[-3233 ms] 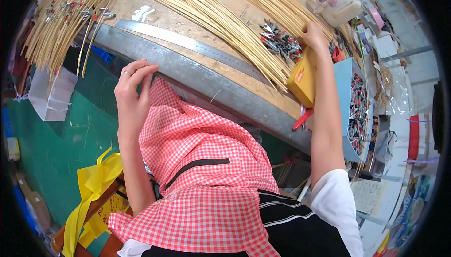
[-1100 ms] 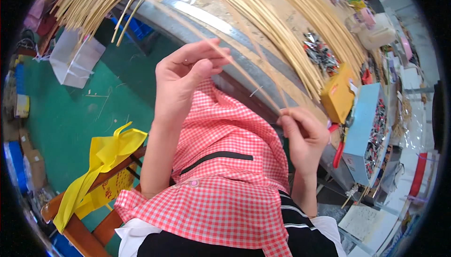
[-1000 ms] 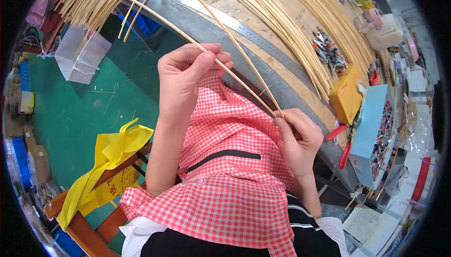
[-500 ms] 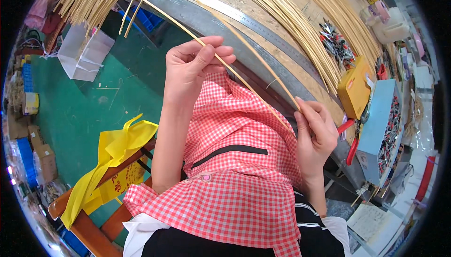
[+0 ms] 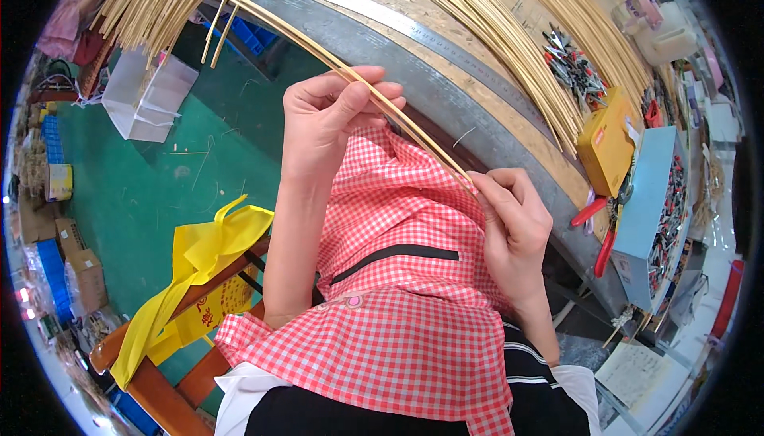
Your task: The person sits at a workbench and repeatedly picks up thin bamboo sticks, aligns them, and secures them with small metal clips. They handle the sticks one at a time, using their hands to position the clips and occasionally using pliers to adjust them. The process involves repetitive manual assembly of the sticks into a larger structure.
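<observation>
Two thin pale bamboo sticks (image 5: 422, 135) lie side by side and slant from the upper left down across my lap, bending slightly. My left hand (image 5: 334, 117) pinches them around mid-length between thumb and curled fingers. At their lower right end, my right hand (image 5: 516, 225) grips them with thumb and forefinger. Beneath both hands spreads a red-and-white checked apron (image 5: 390, 301). Just beyond them runs the grey metal edge of the workbench (image 5: 414, 97).
A steel ruler (image 5: 414, 34) and long bundled sticks (image 5: 485, 38) lie on the bench. More sticks (image 5: 159, 6) overhang at upper left. Red-handled pliers (image 5: 601, 233), a yellow box (image 5: 609, 141) and a blue bin (image 5: 652, 213) stand right. A wooden chair (image 5: 151, 392) with yellow cloth is left.
My right hand has moved left and slightly down, bringing the second stick against the first. The two sticks were apart and now run together. My left hand has barely moved.
</observation>
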A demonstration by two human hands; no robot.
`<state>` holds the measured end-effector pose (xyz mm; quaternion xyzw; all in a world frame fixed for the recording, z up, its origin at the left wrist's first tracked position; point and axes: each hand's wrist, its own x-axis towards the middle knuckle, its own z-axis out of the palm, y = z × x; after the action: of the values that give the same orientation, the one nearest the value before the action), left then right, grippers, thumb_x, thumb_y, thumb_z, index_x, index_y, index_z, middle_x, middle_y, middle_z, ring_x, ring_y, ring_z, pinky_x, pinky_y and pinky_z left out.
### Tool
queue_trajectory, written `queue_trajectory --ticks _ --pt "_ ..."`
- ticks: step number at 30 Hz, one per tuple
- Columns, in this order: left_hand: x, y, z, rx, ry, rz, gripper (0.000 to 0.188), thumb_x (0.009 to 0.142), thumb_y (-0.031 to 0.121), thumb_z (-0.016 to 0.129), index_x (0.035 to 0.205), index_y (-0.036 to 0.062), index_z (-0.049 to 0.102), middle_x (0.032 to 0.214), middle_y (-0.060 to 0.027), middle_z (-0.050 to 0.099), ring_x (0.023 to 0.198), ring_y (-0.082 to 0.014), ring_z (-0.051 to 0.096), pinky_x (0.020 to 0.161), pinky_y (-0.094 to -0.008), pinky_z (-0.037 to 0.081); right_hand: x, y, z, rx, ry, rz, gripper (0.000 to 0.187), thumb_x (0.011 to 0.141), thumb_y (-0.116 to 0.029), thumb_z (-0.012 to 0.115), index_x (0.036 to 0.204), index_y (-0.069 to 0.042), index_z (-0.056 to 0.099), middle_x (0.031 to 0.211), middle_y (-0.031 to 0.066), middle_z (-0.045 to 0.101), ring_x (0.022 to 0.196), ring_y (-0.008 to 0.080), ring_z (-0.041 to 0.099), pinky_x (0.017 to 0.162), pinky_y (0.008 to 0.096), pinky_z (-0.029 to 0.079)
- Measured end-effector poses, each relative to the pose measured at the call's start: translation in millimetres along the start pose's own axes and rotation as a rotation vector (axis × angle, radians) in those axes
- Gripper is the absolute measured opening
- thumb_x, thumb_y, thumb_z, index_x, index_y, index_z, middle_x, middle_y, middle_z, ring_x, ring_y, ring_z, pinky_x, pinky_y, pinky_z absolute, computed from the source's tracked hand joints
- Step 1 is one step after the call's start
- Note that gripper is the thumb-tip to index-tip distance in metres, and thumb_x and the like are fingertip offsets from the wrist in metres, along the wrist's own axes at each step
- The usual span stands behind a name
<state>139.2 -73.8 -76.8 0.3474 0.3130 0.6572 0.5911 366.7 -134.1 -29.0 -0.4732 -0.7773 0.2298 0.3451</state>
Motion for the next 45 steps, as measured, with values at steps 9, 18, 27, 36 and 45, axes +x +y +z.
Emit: queue_trajectory --ticks 9,18,27,36,45 --pt "1 -4 -3 -0.034 0.013 0.011 0.026 0.089 0.011 0.063 0.105 -0.0086 0.062 0.089 -0.0213 0.069 0.079 -0.0271 0.070 0.064 -0.0293 0.060 0 5 4 0.003 -0.080 -0.031 0.034 0.075 0.012 0.058 0.107 0.003 0.061 0.091 0.0173 0.056 0.076 0.0303 0.061 0.066 0.0352 0.050" --pt "-1 3 -6 0.032 0.040 0.081 0.023 0.088 0.009 0.062 0.103 -0.0087 0.062 0.087 -0.0211 0.068 0.077 -0.0270 0.070 0.062 -0.0287 0.059 22 26 -12 -0.150 0.011 -0.020 0.017 0.081 -0.002 0.063 0.098 0.001 0.063 0.088 0.0159 0.059 0.079 0.0316 0.060 0.068 0.0382 0.049" --pt "1 4 -6 0.064 0.041 0.057 0.022 0.087 0.008 0.063 0.099 -0.0107 0.063 0.085 -0.0214 0.068 0.074 -0.0272 0.070 0.060 -0.0286 0.059 90 80 -22 -0.691 0.164 0.005 0.010 0.083 -0.005 0.060 0.090 0.001 0.061 0.091 0.0141 0.058 0.086 0.0336 0.059 0.073 0.0403 0.046" --pt "-1 6 -1 0.087 0.051 0.042 0.020 0.088 0.008 0.063 0.098 -0.0094 0.064 0.084 -0.0201 0.069 0.075 -0.0258 0.070 0.059 -0.0264 0.058 72 82 -48 -0.499 0.266 0.042 0.004 0.082 -0.001 0.056 0.081 0.003 0.056 0.085 0.0170 0.057 0.078 0.0352 0.058 0.068 0.0422 0.046" --pt "-1 4 1 0.068 0.048 0.030 0.020 0.088 0.008 0.063 0.099 -0.0087 0.064 0.085 -0.0199 0.069 0.075 -0.0255 0.070 0.060 -0.0267 0.059 -5 56 -102 -0.143 0.401 0.315 0.003 0.085 0.002 0.058 0.085 0.005 0.057 0.079 0.0060 0.054 0.069 0.0114 0.051 0.061 0.0235 0.041"
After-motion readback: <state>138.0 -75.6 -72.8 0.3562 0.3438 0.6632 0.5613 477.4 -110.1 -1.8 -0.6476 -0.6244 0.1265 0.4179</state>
